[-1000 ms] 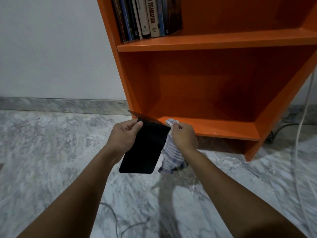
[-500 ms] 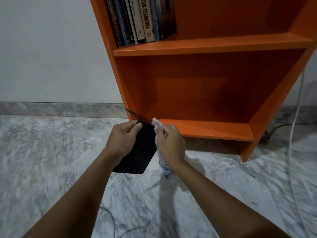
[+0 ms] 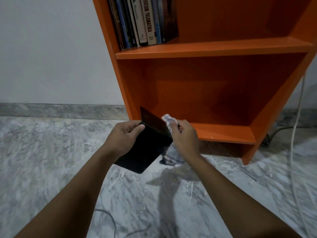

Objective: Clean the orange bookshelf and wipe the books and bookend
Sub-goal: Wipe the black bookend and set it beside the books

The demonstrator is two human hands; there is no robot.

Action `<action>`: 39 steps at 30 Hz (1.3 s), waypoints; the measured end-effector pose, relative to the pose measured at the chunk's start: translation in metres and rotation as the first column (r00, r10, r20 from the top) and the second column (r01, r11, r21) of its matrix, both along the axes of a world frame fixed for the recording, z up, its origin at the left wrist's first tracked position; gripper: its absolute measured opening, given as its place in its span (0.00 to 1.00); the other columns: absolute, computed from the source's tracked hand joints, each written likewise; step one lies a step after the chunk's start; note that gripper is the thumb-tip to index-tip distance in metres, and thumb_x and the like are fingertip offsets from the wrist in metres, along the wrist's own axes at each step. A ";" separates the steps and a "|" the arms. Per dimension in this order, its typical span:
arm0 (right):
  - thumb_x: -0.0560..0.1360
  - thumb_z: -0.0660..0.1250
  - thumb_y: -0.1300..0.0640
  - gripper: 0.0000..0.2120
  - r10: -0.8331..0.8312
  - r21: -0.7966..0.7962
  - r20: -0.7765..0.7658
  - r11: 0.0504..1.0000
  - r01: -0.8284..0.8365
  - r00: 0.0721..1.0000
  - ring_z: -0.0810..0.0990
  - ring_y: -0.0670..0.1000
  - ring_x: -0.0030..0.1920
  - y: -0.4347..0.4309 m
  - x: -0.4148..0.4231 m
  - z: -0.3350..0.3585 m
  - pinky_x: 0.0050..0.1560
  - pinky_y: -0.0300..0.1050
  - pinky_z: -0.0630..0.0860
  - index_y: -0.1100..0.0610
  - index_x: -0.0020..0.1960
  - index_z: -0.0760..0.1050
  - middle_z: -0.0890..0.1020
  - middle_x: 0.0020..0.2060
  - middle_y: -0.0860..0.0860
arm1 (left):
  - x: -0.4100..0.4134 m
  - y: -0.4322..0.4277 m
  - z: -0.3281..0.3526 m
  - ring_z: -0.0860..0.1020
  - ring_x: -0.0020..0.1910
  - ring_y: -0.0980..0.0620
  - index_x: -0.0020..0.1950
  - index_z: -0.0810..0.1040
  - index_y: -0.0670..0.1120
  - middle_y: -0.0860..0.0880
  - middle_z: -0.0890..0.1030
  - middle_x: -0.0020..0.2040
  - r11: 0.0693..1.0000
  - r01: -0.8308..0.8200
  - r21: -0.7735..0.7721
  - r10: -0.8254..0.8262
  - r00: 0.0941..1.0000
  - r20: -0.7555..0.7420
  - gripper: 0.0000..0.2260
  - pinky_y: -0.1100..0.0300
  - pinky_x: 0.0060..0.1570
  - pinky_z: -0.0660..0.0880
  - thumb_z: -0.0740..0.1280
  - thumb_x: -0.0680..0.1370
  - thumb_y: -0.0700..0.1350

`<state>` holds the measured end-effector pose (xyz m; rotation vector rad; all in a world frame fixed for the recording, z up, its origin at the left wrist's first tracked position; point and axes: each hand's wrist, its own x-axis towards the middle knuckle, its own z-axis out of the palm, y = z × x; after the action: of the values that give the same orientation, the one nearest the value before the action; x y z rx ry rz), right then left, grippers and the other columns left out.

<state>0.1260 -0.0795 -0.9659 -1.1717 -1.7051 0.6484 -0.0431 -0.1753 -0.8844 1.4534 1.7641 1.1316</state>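
My left hand (image 3: 124,137) grips a black L-shaped bookend (image 3: 145,152) at its bend, held above the floor in front of the orange bookshelf (image 3: 214,48). My right hand (image 3: 184,136) holds a checked white and blue cloth (image 3: 169,154) against the bookend's right edge; the cloth's tip sticks up above my fingers and the rest hangs below. Several books (image 3: 144,21) stand upright at the left end of the upper shelf. The lower shelf compartment holds nothing.
A grey marble floor (image 3: 51,152) spreads under my arms, with a white wall (image 3: 51,48) and a marble skirting to the left. A white cable (image 3: 296,126) hangs right of the shelf, and a thin dark wire (image 3: 109,219) lies on the floor near me.
My right hand slid the cloth left across the bookend, then back to its right edge. The bookend's upright flap now shows more.
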 end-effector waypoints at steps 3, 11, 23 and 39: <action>0.82 0.59 0.48 0.12 -0.033 0.274 0.131 0.962 -0.004 0.991 0.69 0.45 0.30 0.002 0.000 0.020 0.28 0.37 0.58 0.51 0.50 0.80 0.71 0.37 0.45 | -0.005 0.000 -0.001 0.84 0.51 0.55 0.54 0.85 0.54 0.56 0.86 0.49 1.000 0.004 -0.006 -0.004 1.000 0.021 0.11 0.55 0.56 0.78 0.62 0.83 0.47; 0.82 0.59 0.45 0.13 0.328 0.119 0.088 0.934 -0.337 0.941 0.76 0.45 0.40 -0.004 -0.027 0.023 0.36 0.44 0.70 0.49 0.51 0.81 0.76 0.42 0.45 | -0.004 0.000 -0.007 0.82 0.52 0.60 0.54 0.84 0.56 0.59 0.85 0.49 0.987 0.158 -0.030 -0.161 0.974 -0.159 0.09 0.62 0.55 0.75 0.64 0.82 0.46; 0.83 0.60 0.47 0.22 -0.050 -0.310 -0.057 0.950 0.030 0.997 0.60 0.50 0.25 0.023 0.014 -0.020 0.31 0.45 0.59 0.50 0.30 0.67 0.64 0.24 0.48 | -0.007 -0.001 0.007 0.84 0.49 0.56 0.56 0.84 0.54 0.55 0.86 0.48 0.984 0.150 -0.098 -0.156 0.987 -0.049 0.10 0.54 0.57 0.79 0.63 0.82 0.46; 0.82 0.59 0.46 0.26 0.101 -0.436 0.200 0.900 -0.003 0.975 0.61 0.54 0.25 0.033 0.000 -0.027 0.34 0.48 0.59 0.53 0.27 0.64 0.64 0.22 0.50 | 0.004 0.003 0.012 0.84 0.48 0.58 0.54 0.85 0.54 0.56 0.86 0.47 0.937 0.291 -0.194 -0.309 0.948 -0.072 0.10 0.66 0.48 0.78 0.64 0.82 0.45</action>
<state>0.1260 -0.0463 -0.9932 -1.5592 -1.8339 1.0026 -0.0388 -0.1721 -0.8719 1.6233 1.5941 0.7321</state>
